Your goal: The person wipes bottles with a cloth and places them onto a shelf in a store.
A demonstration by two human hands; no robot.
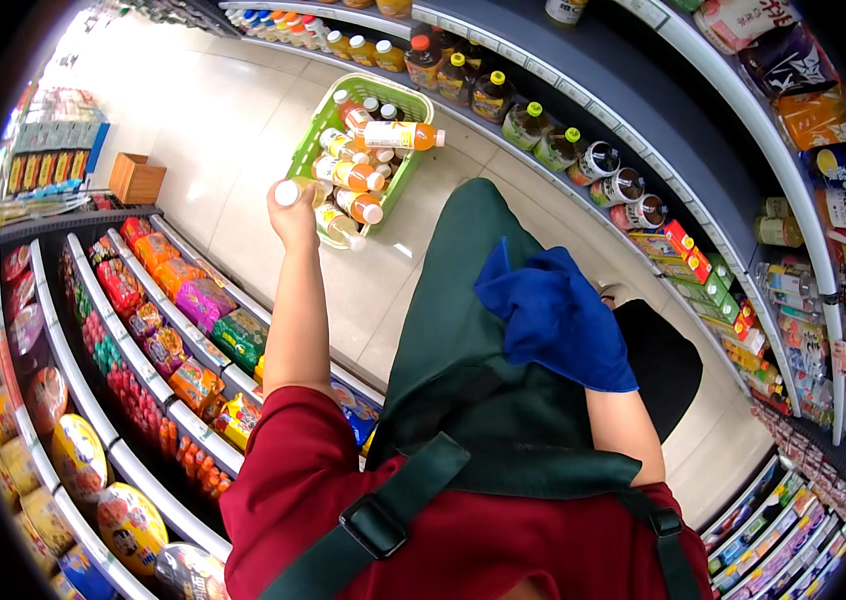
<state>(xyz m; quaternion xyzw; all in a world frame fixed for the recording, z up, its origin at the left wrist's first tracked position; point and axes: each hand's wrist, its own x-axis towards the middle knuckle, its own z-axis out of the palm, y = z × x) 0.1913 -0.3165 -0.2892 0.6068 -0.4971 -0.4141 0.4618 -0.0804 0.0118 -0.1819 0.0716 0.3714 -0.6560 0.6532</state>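
My left hand [292, 220] reaches forward with its fingers wrapped round a drink bottle [301, 190], at the left side of a green plastic basket [405, 188]. Inside the basket lie several bottles of juice or tea with orange, pinkish and pale yellow contents; an orange-capped bottle [393, 135] rests across the top of the pile. A crumpled blue cloth [553, 315] hangs over my right hand, above my green apron [453, 300]. It hides the fingers, but the cloth appears bunched in that hand.
Drink shelves [623, 130] curve along the right, with dark tea bottles [491, 95] on the lowest level. On the left, shelves carry bagged noodles [205, 300] and noodle bowls [131, 527]. A wooden box [137, 180] stands beyond them on the tiled floor [233, 120].
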